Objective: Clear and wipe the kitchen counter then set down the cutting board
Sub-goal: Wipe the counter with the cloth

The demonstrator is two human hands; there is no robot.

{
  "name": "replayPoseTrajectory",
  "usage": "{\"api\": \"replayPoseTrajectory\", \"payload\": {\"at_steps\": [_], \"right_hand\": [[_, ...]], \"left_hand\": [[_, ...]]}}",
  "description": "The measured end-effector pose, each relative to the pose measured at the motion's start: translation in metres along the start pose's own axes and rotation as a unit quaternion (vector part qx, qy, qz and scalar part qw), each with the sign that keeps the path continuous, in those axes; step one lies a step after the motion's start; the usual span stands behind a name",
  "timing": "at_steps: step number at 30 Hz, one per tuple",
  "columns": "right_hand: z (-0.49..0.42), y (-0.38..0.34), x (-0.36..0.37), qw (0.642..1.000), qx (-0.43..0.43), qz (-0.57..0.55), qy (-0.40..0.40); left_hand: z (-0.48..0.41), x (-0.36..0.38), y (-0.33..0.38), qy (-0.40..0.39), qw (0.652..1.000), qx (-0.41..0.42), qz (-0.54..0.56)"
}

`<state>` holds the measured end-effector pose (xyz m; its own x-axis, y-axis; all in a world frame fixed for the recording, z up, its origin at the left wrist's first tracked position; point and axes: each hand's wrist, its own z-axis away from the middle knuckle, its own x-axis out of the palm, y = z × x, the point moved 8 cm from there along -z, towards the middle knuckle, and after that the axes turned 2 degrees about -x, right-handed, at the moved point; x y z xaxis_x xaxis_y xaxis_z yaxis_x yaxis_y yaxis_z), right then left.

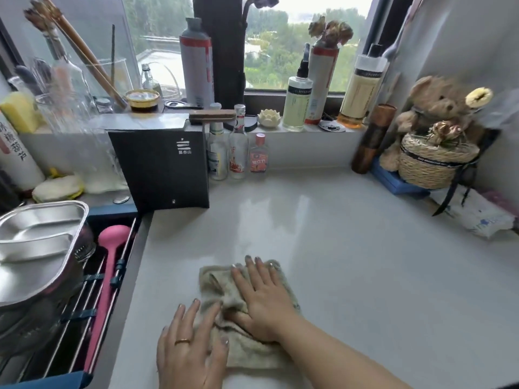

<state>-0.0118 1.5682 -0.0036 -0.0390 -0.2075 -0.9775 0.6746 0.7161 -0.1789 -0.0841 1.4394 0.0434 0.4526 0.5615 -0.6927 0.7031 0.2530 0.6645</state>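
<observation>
A beige cloth lies bunched on the pale grey counter near its front edge. My right hand rests flat on top of the cloth with its fingers spread. My left hand presses the cloth's near left corner, fingers apart, a ring on one finger. No cutting board is in view.
A black box stands at the back left beside three small bottles. The sink on the left holds a steel tray and a pink ladle. A teddy bear with a woven basket and a brown tube fill the right corner. Bottles line the windowsill.
</observation>
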Motion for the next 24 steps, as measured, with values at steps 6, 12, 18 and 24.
{"api": "replayPoseTrajectory", "payload": {"at_steps": [6, 12, 18, 24], "right_hand": [[0.008, 0.047, 0.001, 0.996, 0.077, -0.012, 0.039], [-0.004, 0.056, 0.008, 0.998, 0.027, -0.058, 0.02], [0.009, 0.171, -0.01, 0.988, 0.139, -0.049, 0.043], [0.101, 0.34, -0.032, 0.949, 0.306, -0.039, 0.063]], "left_hand": [[-0.006, 0.015, -0.005, -0.004, 1.0, 0.011, 0.003], [-0.033, 0.055, 0.019, -0.054, 0.998, 0.027, 0.008], [-0.052, 0.112, 0.081, -0.091, 0.994, 0.0, -0.052], [-0.057, 0.212, 0.157, -0.219, 0.974, -0.002, -0.062]]}}
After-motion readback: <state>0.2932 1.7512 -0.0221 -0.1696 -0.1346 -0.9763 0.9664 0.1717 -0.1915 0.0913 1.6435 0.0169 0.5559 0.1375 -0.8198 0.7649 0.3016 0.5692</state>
